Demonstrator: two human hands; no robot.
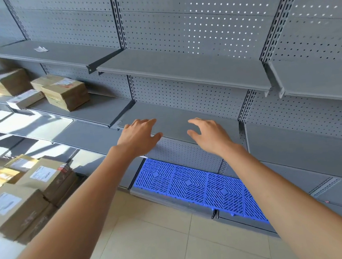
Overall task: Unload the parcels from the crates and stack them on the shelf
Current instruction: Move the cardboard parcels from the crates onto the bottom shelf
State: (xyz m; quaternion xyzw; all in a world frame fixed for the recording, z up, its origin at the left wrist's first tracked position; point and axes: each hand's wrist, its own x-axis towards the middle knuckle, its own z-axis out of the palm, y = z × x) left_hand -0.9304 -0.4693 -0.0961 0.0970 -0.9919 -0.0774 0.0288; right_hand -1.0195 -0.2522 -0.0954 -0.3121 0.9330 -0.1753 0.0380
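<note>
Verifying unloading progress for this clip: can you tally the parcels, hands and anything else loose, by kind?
Parcels on the shelf: 6
Parcels in the pile at lower left: 4 tops showing; lower layers unclear
Hands: 2, left hand and right hand, both empty
Paper scrap: 1
Blue grid mat: 1
Total: 14

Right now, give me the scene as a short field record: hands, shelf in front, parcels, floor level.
left hand: open, empty, fingers spread over the shelf's front edge
right hand: open, empty, loosely curved, beside the left
shelf board: grey, bare under both hands
shelved parcels: several cardboard boxes on the bay to the left
unloaded stock: labelled parcels stacked at lower left; any crate hidden
base: blue grid mat on the lowest level
</note>
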